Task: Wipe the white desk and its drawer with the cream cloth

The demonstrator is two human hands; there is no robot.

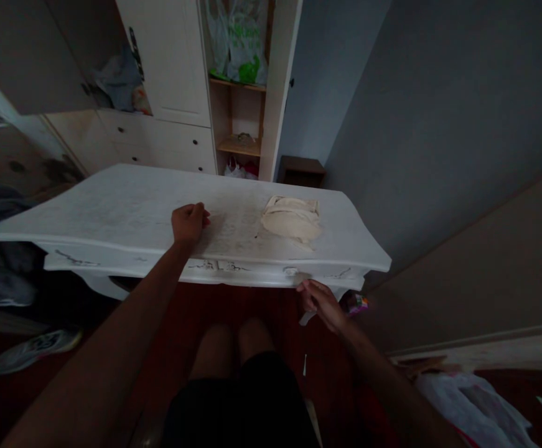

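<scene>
My left hand rests above the top of a white table, fingers curled closed. A small spot of red shows at its fingertips, too little to name. In front of the drawer's right part is my right hand, its fingers drawn together just below a white drawer knob. What they hold, if anything, is hidden. A pale strip shows under that hand; whether it is held or lies on the floor I cannot tell. A crumpled cream cloth lies on the tabletop, right of my left hand.
Behind the table stands a white cabinet with an open compartment holding plastic bags. A brown box is by the wall. A shoe lies at left, a white plastic bag at lower right.
</scene>
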